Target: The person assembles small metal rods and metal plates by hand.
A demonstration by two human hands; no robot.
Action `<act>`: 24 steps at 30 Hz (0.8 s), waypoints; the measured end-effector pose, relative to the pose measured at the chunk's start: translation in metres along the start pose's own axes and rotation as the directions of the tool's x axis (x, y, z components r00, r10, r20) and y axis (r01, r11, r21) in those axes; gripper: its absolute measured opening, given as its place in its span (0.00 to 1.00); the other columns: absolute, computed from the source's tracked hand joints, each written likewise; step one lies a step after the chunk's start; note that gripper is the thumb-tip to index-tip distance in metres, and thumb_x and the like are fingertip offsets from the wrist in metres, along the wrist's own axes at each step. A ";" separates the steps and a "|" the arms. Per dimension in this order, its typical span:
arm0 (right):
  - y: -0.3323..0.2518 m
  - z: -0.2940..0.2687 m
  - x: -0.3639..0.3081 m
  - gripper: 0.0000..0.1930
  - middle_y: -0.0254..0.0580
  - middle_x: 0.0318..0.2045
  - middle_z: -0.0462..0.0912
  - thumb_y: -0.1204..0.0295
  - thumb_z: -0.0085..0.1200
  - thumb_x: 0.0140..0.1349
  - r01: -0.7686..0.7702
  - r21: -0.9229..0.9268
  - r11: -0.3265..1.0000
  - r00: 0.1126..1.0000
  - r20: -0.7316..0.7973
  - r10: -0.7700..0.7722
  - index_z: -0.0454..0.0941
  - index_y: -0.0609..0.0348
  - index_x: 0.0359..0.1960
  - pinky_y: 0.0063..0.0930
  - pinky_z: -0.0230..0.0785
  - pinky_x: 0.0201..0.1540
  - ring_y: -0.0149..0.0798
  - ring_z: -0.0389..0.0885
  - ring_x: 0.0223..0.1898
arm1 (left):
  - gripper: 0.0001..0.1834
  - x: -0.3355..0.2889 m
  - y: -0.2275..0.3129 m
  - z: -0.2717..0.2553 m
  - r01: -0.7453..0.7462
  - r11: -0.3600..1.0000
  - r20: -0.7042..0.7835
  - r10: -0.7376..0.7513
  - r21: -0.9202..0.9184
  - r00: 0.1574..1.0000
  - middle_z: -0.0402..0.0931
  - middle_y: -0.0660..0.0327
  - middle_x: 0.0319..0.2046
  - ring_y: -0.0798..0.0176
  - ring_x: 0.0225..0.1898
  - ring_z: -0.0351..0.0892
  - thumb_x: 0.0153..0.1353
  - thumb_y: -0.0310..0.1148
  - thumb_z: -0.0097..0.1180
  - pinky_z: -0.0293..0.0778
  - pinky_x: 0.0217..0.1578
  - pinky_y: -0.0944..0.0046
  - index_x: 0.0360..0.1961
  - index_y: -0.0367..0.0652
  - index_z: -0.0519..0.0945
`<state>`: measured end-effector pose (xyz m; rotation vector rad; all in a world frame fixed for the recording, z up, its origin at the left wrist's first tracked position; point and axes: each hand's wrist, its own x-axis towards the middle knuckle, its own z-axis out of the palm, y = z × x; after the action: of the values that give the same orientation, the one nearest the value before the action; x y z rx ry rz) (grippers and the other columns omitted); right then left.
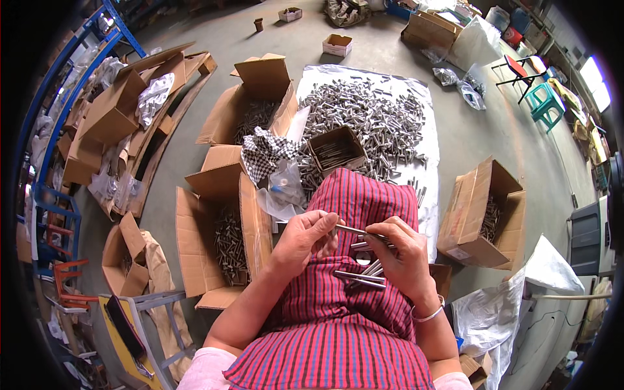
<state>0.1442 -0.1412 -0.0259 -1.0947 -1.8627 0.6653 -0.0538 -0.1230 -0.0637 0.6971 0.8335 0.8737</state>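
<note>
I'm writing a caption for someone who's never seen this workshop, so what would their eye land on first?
Probably the big heap of gray metal rods, spread over a white sheet in the upper middle. Next might come the red striped cloth over the person's lap at lower centre, above which the left hand and right hand hold a slim metal rod.

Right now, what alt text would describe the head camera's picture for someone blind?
Someone's left hand and right hand hold a thin metal rod between them, above a red striped cloth with more rods on it. Beyond, a pile of short metal pieces lies on a white sheet, flanked by open cardboard boxes.
</note>
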 end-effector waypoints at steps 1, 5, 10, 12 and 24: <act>-0.003 0.000 0.001 0.06 0.43 0.24 0.75 0.82 0.56 0.51 -0.014 -0.002 1.000 1.000 -0.002 0.014 0.75 0.64 0.32 0.27 0.68 0.24 0.39 0.76 0.23 | 0.15 0.000 0.000 -0.001 -0.010 1.000 0.017 0.010 -0.006 1.000 0.75 0.65 0.19 0.78 0.15 0.69 0.62 0.43 0.51 0.60 0.15 0.79 0.36 0.39 0.76; -0.007 0.004 -0.001 0.03 0.43 0.19 0.76 0.80 0.55 0.54 -0.039 0.016 0.999 0.998 -0.056 0.040 0.75 0.64 0.31 0.24 0.67 0.22 0.35 0.77 0.19 | 0.14 -0.004 0.009 0.002 -0.030 0.999 0.074 0.031 -0.022 0.997 0.76 0.63 0.23 0.76 0.21 0.72 0.61 0.35 0.53 0.67 0.21 0.78 0.43 0.36 0.75; -0.006 0.012 -0.005 0.05 0.33 0.12 0.71 0.77 0.48 0.61 -0.333 0.327 0.884 0.932 -0.027 0.361 0.74 0.65 0.31 0.16 0.55 0.15 0.24 0.67 0.12 | 0.18 -0.005 0.015 0.001 -0.099 0.994 0.090 0.096 0.036 0.991 0.76 0.61 0.30 0.72 0.29 0.76 0.55 0.25 0.57 0.73 0.31 0.74 0.49 0.36 0.73; -0.006 0.015 -0.006 0.07 0.32 0.11 0.69 0.75 0.46 0.64 -0.399 0.406 0.822 0.900 0.001 0.436 0.74 0.65 0.31 0.15 0.53 0.13 0.22 0.64 0.11 | 0.20 -0.007 0.016 0.001 -0.140 0.988 0.112 0.133 0.057 0.985 0.76 0.61 0.31 0.71 0.31 0.77 0.54 0.22 0.58 0.73 0.33 0.73 0.49 0.36 0.73; -0.014 0.008 -0.006 0.05 0.39 0.29 0.78 0.80 0.48 0.61 -0.399 0.528 0.750 0.901 0.073 0.428 0.69 0.66 0.37 0.21 0.74 0.36 0.29 0.80 0.31 | 0.21 -0.011 0.020 -0.001 -0.123 0.991 0.038 0.121 0.051 0.992 0.76 0.59 0.35 0.68 0.34 0.78 0.51 0.21 0.60 0.75 0.35 0.71 0.47 0.34 0.73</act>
<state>0.1327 -0.1534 -0.0219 -1.1310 -1.2569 1.3115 -0.0660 -0.1232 -0.0446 0.8144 0.7920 0.9491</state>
